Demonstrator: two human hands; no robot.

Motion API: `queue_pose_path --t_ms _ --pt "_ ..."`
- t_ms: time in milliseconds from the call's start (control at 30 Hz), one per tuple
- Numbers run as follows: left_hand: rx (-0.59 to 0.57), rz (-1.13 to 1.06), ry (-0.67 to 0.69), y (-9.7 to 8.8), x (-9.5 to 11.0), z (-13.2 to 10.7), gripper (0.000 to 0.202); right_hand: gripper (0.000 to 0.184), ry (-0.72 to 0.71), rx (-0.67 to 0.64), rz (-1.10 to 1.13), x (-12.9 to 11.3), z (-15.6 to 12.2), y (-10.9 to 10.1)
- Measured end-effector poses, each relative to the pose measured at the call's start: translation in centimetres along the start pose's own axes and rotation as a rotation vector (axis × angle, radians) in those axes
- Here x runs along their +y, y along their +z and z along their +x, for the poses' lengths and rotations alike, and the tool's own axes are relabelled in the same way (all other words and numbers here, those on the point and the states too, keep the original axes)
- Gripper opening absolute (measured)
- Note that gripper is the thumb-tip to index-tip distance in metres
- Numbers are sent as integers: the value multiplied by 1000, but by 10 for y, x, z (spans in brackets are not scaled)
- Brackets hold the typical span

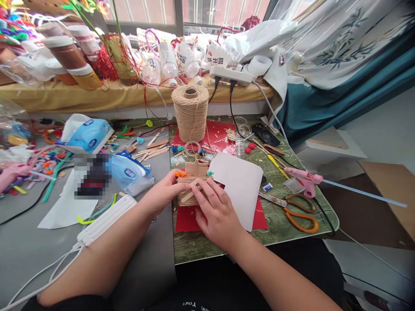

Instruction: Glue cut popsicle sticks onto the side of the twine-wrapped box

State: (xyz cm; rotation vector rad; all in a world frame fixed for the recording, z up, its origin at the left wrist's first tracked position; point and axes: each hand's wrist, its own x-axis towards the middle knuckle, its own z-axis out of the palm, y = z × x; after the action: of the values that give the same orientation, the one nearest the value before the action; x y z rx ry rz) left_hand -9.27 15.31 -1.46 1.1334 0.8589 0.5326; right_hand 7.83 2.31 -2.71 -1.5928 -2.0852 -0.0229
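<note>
A small craft stick model (196,168) wrapped in twine is between my hands, with orange and teal tufts at its upper corners. Two pale craft sticks (188,196) lie slanted across its twine front, meeting near the top. My left hand (166,192) grips the model's left side, its thumb reaching over to the sticks. My right hand (216,211) has its fingers pressed on the front and sticks, the thumb low at the bottom edge. Its fingers hide the model's right part. Red sheet (188,220) lies underneath, with a white paper (241,185) to the right.
Behind stands a big twine spool (190,114). To the right are orange-handled scissors (300,216), a pink glue gun (306,179) and a black phone (266,134). On the left lie tissue packs (129,172), loose craft sticks (152,152) and a white power strip (106,220) with cables.
</note>
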Motion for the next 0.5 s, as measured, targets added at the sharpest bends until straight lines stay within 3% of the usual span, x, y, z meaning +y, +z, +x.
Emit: queue_pose_path --t_ms 400,500 --pt "-37 -11 7 -2 1 1 45 73 19 -1 34 -1 2 -1" --pt "-40 22 -9 -5 0 2 45 74 36 68 117 7 -5 -8"
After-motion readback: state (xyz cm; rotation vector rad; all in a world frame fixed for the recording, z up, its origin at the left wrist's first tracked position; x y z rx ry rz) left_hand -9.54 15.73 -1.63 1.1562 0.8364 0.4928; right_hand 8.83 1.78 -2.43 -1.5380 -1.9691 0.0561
